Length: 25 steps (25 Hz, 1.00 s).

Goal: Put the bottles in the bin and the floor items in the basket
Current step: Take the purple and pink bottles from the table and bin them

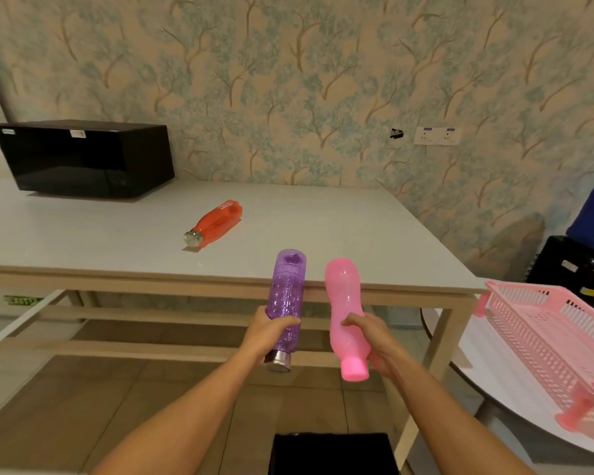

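Two bottles held up, one in each hand, in front of the table.

The left hand (266,332) wraps the purple bottle (287,298) near its metal cap; the right hand (374,341) clasps the pink bottle (344,313) above its cap. Both caps point down. A third, orange bottle (216,222) lies on the table (83,234) beyond the fingers. The pink basket (542,341), right of the fingers, looks empty. A black bin (333,454) sits below the hands; its contents cannot be seen.

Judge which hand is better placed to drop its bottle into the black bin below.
Left, narrowly. The left hand holds the purple bottle almost above the black bin; the right hand with the pink bottle sits nearer its right edge.
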### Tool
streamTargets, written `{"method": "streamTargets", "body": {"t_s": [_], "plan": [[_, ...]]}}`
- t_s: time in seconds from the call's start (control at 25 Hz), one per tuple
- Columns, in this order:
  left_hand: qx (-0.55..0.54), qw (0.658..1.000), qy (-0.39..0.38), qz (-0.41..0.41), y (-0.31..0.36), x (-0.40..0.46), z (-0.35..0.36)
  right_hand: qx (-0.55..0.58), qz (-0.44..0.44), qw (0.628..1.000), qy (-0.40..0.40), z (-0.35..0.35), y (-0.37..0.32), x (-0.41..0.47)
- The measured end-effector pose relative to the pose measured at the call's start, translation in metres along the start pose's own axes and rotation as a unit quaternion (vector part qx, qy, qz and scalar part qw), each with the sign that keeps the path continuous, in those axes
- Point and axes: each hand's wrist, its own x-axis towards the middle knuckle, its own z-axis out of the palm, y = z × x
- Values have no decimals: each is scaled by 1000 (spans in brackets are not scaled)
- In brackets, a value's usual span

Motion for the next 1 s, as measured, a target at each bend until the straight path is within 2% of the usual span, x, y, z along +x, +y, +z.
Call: {"method": "streamTargets", "body": {"t_s": [0.16, 0.28, 0.44, 0.76, 1.0], "plan": [[1, 1000, 0, 24, -38, -41, 20, 66, 11, 998, -9, -3, 46, -37], [-46, 998, -39, -12, -68, -60, 35, 75, 19, 997, 12, -10, 90, -60], [-28, 995, -78, -64, -114, -76, 43, 75, 56, 995, 38, -23, 143, -82], [66, 966, -181, -173, -176, -59, 47, 114, 167, 966, 164, -33, 225, -90], [125, 947, -201, -218, -206, -30, 61, 126, 243, 932, 239, -23, 256, -83]]}}
